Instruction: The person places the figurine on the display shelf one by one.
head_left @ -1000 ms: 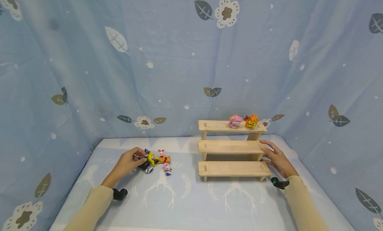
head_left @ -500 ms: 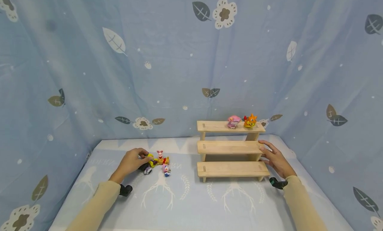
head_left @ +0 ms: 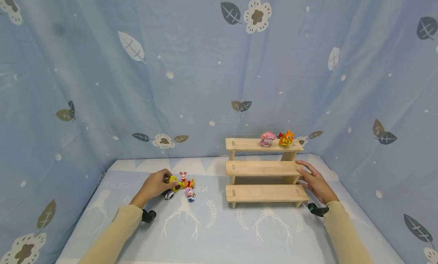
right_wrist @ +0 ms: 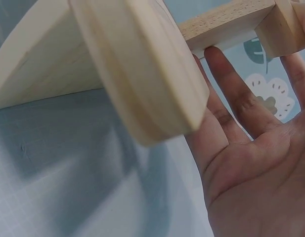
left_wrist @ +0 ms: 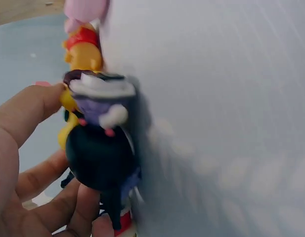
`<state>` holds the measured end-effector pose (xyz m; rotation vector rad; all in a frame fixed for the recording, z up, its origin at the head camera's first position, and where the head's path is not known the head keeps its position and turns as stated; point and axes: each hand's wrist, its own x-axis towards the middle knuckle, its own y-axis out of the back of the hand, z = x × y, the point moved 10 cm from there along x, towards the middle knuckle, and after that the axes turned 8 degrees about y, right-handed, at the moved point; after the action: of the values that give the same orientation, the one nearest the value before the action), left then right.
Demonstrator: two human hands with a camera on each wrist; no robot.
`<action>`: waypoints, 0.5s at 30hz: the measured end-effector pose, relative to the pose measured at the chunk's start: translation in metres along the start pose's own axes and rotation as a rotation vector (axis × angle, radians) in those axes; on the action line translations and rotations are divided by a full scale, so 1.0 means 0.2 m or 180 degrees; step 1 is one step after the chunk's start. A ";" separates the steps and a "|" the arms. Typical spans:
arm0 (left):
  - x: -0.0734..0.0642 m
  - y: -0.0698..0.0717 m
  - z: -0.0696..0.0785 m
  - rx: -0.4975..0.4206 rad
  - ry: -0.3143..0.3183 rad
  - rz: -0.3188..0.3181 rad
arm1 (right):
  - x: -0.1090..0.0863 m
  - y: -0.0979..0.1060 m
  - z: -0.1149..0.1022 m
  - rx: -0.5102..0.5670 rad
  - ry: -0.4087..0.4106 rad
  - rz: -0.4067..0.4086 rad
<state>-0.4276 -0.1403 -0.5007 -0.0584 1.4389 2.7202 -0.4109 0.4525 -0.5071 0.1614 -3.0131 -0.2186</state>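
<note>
At the left of the table, my left hand (head_left: 154, 186) pinches a yellow-haired figurine (head_left: 172, 178) between thumb and fingers, partly hidden by them. A figurine with a round black part and a purple face (left_wrist: 100, 148) lies close beside it in the left wrist view. Touching the group are a yellow bear figurine in red (head_left: 187, 184), a small pink piglet figurine (head_left: 183, 176) and a pink-and-blue figurine (head_left: 189, 194). My right hand (head_left: 315, 181) grips the right end of the three-tier wooden shelf (head_left: 263, 167) at its middle board, fingers underneath in the right wrist view.
On the shelf's top board stand a pink figurine (head_left: 267, 139) and an orange figurine (head_left: 286, 138), both toward the right. A patterned blue curtain (head_left: 191, 73) hangs behind and at both sides of the table (head_left: 219, 233).
My left hand has shifted slightly right, from the dark figurine onto the yellow-haired one. The right hand stays at the shelf's end; the head view has shifted a little.
</note>
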 end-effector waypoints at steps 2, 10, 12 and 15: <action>0.00 0.00 0.00 -0.0114 0.0044 -0.0009 | 0.00 0.00 0.00 0.0001 0.0001 -0.0011; 0.01 -0.01 0.03 0.0053 0.0008 -0.0032 | 0.00 0.00 0.00 0.0043 0.0034 -0.0012; 0.01 -0.02 0.04 0.0201 0.0002 -0.0044 | 0.00 0.00 -0.01 0.0054 0.0042 -0.0024; 0.01 -0.03 0.04 0.0313 0.0015 -0.0074 | 0.00 0.00 0.00 0.0051 0.0026 -0.0024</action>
<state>-0.4284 -0.1299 -0.5015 -0.0764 1.5607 2.6283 -0.4109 0.4522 -0.5067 0.1746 -3.0074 -0.1942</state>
